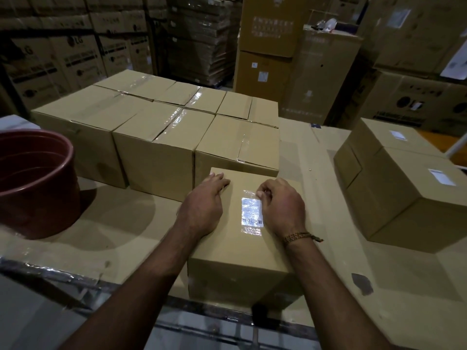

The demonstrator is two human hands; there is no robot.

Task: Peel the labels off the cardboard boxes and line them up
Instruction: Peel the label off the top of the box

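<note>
Two hands are on the box in front of me. The fingers [265,192] of my right hand [281,204] are curled in and pinch at the top right corner of the label [252,211], though I cannot tell whether the corner has lifted. The fingers [218,178] of my left hand [204,201] lie straight and close together, pressing flat on the box top near its far left corner. The label is white with a barcode along its near edge, covered by shiny clear tape, and it sits flat on top of the box [240,251] between my two hands. A braided bracelet [299,236] circles my right wrist. The box stands at the near edge of the bench [121,231], which is covered in cardboard sheet. Just behind it, touching or nearly so, a block of taped boxes [156,127] stands in two rows, their tops bare of labels as far as I can see. To my left a dark red bucket [35,183] stands on the bench. To my right, well apart, are two more boxes [404,188], side by side, each with a small white label on top. Beyond the bench, tall stacks of printed cartons [58,56] fill the dim background.
</note>
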